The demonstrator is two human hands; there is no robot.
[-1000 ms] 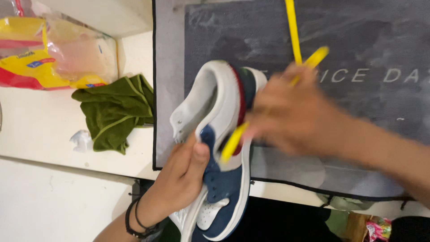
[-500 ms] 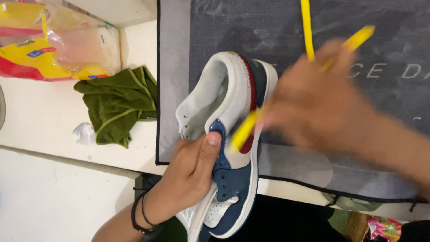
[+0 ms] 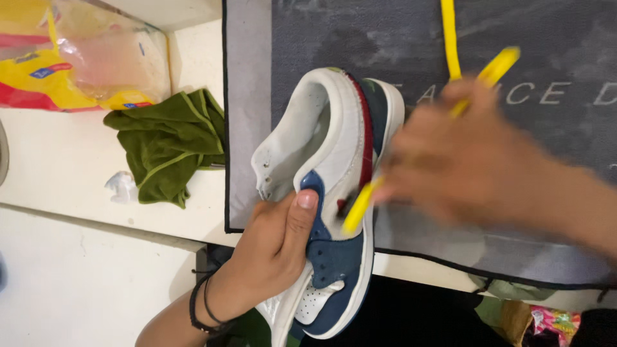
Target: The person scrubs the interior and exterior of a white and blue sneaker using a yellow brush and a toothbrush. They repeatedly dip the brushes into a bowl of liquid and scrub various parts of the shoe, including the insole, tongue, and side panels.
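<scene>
Over the grey mat (image 3: 250,128) on the worktop (image 3: 77,173), my left hand (image 3: 273,247) grips the sneaker (image 3: 340,186) on its side, steadying it so my blurred right hand (image 3: 469,167), closed around a yellow brush (image 3: 360,205), reaches its flank.

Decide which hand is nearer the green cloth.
Left. The left hand grips the sneaker just right of the green cloth; the right hand is beyond the sneaker.
</scene>
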